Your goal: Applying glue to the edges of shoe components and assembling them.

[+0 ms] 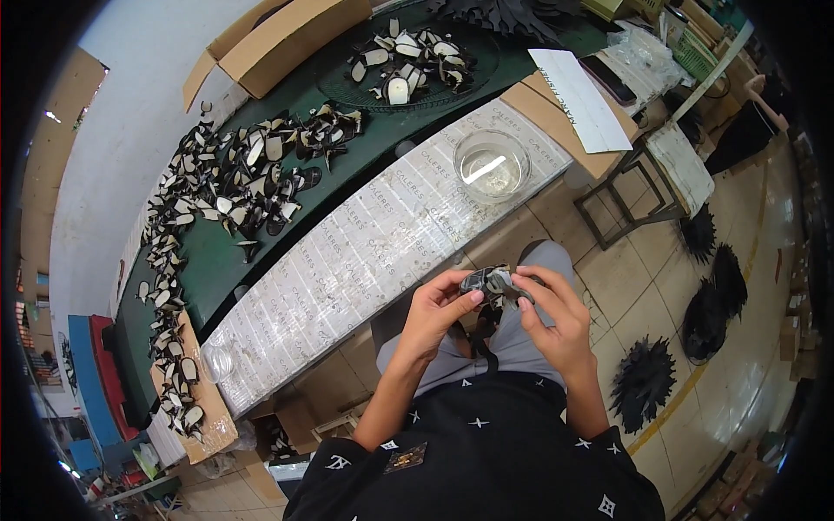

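Head view: left hand [431, 314] and right hand [560, 323] pinch a dark piece [496, 281] with part-curled fingers; it seems light, pliable, best held by its edges.

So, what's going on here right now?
A seated person holds a small dark piece above their lap, with the left hand on one side of it and the right hand on the other. A clear round bowl stands on the wrapped bench in front. Beyond that, many dark pieces with pale ovals lie scattered on the green table.
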`<state>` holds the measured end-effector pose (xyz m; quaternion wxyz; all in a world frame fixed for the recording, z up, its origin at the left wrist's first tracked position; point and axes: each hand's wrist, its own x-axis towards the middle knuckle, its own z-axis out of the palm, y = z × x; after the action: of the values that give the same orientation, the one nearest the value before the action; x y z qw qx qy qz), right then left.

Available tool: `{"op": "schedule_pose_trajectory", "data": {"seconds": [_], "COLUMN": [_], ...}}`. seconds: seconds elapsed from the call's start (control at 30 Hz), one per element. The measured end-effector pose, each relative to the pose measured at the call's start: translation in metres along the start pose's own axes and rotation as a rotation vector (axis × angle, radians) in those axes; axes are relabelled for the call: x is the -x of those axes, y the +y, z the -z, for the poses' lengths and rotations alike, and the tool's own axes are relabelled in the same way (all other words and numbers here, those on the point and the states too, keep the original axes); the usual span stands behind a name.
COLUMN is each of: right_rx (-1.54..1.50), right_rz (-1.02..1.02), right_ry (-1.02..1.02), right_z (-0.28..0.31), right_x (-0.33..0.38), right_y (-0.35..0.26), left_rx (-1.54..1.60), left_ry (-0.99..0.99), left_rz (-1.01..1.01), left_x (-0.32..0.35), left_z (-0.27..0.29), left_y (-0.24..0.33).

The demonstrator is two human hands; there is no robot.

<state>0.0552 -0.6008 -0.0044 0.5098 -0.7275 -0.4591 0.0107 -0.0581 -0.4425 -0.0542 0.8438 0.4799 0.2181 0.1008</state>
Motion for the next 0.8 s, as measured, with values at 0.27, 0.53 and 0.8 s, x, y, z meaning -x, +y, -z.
{"op": "schedule_pose_trajectory", "data": {"seconds": [0.27,0.53,0.8], "right_rx": [0.008,0.151,0.074], "right_rz": [0.037,0.003,-0.092], "right_ry": [-0.038,0.066,0.159], "right_z": [0.0016,0.0001,0.0099], "right_x": [0.0001,0.0027,0.0054], "right_y": [0.0005,0.0038,0.0033], "left_rx": [0.005,-0.001,0.034], "left_ry": [0.001,-0.001,-0.003], "left_rz": [0.010,0.005,0.024], "left_x": [0.0006,-0.0010,-0.0003], "left_z": [-0.0022,-0.0028,0.0002], "left_y": [0.0006,-0.0037,-0.0051]}}
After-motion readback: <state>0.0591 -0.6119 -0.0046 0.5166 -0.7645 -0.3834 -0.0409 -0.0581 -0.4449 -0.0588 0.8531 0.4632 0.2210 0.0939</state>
